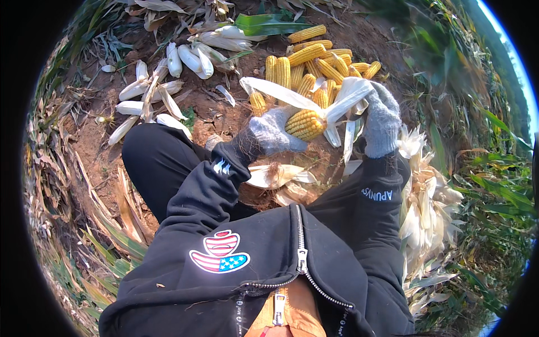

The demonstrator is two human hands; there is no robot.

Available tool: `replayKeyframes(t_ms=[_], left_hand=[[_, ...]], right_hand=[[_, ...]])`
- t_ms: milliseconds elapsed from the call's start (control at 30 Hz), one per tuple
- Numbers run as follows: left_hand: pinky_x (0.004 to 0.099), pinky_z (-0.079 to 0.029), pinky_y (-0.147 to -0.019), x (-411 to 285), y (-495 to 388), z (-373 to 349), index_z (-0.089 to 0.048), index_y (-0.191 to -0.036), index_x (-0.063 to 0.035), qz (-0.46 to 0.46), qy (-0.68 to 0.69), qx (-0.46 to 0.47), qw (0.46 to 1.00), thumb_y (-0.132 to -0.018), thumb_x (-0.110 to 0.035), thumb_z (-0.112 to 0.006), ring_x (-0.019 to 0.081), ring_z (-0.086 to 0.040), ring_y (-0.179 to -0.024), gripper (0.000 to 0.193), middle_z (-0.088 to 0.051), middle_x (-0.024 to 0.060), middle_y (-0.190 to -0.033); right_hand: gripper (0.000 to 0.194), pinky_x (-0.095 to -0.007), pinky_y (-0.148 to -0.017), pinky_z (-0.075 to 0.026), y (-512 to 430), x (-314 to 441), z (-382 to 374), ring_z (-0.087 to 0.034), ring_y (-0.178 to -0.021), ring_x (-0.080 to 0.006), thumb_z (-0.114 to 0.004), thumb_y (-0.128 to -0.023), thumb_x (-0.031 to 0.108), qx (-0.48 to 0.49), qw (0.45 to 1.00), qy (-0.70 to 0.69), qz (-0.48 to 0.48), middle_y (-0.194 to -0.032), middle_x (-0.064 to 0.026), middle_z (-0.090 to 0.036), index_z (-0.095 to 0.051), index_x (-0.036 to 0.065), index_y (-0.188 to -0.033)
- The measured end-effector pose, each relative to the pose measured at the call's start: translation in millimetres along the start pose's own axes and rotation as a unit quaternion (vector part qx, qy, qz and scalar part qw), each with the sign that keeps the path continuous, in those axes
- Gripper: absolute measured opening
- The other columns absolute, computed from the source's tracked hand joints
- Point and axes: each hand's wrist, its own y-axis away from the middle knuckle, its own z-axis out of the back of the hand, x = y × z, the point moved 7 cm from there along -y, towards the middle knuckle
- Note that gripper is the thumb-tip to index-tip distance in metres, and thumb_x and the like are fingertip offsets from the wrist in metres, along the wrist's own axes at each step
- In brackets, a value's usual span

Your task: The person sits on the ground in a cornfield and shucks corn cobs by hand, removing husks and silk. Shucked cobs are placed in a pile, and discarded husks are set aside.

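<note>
My left hand [276, 130], in a grey knit glove, grips a yellow corn cob [306, 125] by its tip end. Pale husk leaves [346, 97] are peeled back from the kernels but still join the cob at its base. My right hand [382, 118], gloved alike, is closed on those leaves to the right of the cob. One loose husk strip stretches leftward over the bare ears. Just beyond my hands lies a pile of husked corn cobs [307, 54] on the soil. The fingertips of my right hand are partly hidden by the husk.
Several ears in white husks [189, 59] lie on the reddish soil at the upper left, with more unhusked ears [130, 107] nearer my left knee [156, 164]. A heap of stripped husks [429, 202] stands beside my right leg. Husk scraps [278, 176] lie between my legs. Corn plants [501, 181] border the right side.
</note>
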Motion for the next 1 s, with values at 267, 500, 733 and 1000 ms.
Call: replayKeyframes(t_ms=[267, 500, 733, 1000], left_hand=[[0.0348, -0.052, -0.092, 0.2, 5.1, -21.7, -0.064, -0.113, -0.0012, -0.018, 0.219, -0.001, 0.976, -0.079, -0.031, -0.080, 0.0210, -0.064, -0.100, 0.048, -0.067, 0.0103, -0.105], [0.0333, -0.052, -0.086, 7.4, 5.4, 7.8, -0.064, -0.103, -0.0003, -0.091, 0.246, -0.144, 0.954, -0.103, -0.039, -0.046, 0.0174, -0.064, -0.088, 0.042, -0.066, 0.0078, -0.093], [0.0405, -0.058, -0.083, 8.3, 9.8, 52.1, -0.057, -0.128, -0.0005, -0.187, 0.311, -0.202, 0.910, -0.104, -0.039, -0.049, 0.0183, -0.062, -0.076, 0.046, -0.065, 0.0074, -0.088], [0.0259, -0.029, -0.042, -6.4, 25.5, 124.4, -0.043, -0.063, -0.0163, -0.208, 0.771, -0.158, 0.580, -0.100, -0.044, -0.052, 0.0096, -0.027, -0.037, 0.047, -0.029, -0.0063, -0.046]], right_hand=[[0.037, -0.0294, -0.091, -0.050, 18.9, -1.1, -60.2, -0.061, -0.107, -0.0162, -0.063, -0.097, 0.021, 0.203, 0.973, -0.106, -0.031, -0.114, -0.0101, -0.066, -0.062, -0.002, -0.126], [0.108, -0.0413, -0.102, -0.047, 74.8, -77.0, -62.1, -0.056, -0.125, -0.0342, -0.089, -0.068, 0.035, 0.332, 0.888, 0.313, -0.061, -0.135, -0.0228, -0.056, -0.028, 0.009, -0.154], [0.081, -0.0406, -0.093, -0.052, 80.7, -111.3, -102.6, -0.066, -0.107, -0.0325, -0.087, -0.062, 0.033, 0.330, 0.893, 0.300, -0.054, -0.116, -0.0161, -0.067, -0.053, 0.008, -0.131], [0.050, -0.0340, -0.079, -0.054, 100.0, -159.3, -101.5, -0.066, -0.086, -0.0175, -0.083, -0.070, 0.017, 0.225, 0.940, -0.029, -0.253, -0.099, -0.0061, -0.068, -0.062, 0.002, -0.113]])
